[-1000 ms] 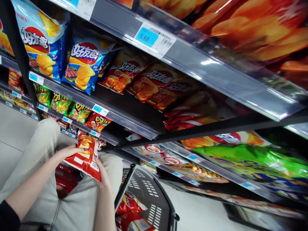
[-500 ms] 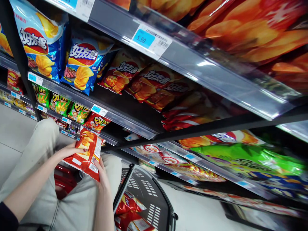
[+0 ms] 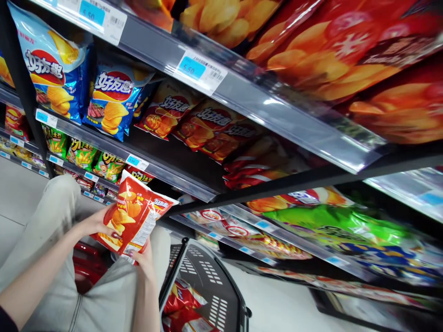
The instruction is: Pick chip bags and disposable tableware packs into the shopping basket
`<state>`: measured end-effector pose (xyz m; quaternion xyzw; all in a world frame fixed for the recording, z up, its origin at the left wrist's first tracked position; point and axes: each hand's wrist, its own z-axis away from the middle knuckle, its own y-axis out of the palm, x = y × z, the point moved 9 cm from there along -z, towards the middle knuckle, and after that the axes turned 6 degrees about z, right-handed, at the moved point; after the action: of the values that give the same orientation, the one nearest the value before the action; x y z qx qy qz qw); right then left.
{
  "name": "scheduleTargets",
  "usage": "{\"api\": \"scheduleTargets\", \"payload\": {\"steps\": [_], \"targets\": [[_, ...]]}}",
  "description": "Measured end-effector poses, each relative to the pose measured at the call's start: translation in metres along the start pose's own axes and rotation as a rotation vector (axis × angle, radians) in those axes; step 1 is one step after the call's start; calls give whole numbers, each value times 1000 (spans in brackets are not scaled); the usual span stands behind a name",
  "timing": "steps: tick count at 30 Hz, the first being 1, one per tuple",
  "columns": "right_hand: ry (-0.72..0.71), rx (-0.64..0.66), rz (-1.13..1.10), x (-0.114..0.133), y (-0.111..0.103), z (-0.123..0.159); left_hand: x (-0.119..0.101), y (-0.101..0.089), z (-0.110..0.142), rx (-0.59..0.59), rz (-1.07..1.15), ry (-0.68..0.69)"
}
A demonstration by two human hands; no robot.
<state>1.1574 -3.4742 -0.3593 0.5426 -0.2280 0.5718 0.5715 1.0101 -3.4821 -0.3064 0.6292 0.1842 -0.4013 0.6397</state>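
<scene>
Hands [image 3: 94, 223] hold shiny rect. red bag [image 3: 134, 213]; slotted blk basket [image 3: 227, 287] nearby.

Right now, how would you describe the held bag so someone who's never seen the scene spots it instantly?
Start at the dark grey slotted plastic basket, bottom centre, then left to the pale fabric trousers. Over these is a shiny red, pillow-shaped bag picturing golden chips. Unlike the shiny red bags inside the basket, it is held by the left hand and right hand.
</scene>
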Motion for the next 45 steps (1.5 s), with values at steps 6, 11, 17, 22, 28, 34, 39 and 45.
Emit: {"api": "scheduleTargets", "payload": {"steps": [6, 11, 17, 22, 28, 34, 39, 45], "targets": [[25, 30, -5, -3, 1, 2, -4, 4, 1, 16, -44, 29], [22, 31, -17, -1, 0, 2, -5, 0, 1, -11, -83, 48], [23, 49, -8, -2, 0, 0, -4, -4, 1, -46, -110, 40], [31, 63, -5, -4, -1, -1, -4, -3, 1, -40, -100, 32], [77, -5, 11, -7, -2, 0, 1, -10, -1, -126, -60, -12], [223, -91, -6, -14, 5, -3, 22, -33, 5, -370, -9, -237], [327, -81, -47, -20, 10, -4, 36, -43, 10, -432, 13, -373], [364, -64, -68, -22, 12, -5, 38, -42, 12, -464, 0, -427]]}}
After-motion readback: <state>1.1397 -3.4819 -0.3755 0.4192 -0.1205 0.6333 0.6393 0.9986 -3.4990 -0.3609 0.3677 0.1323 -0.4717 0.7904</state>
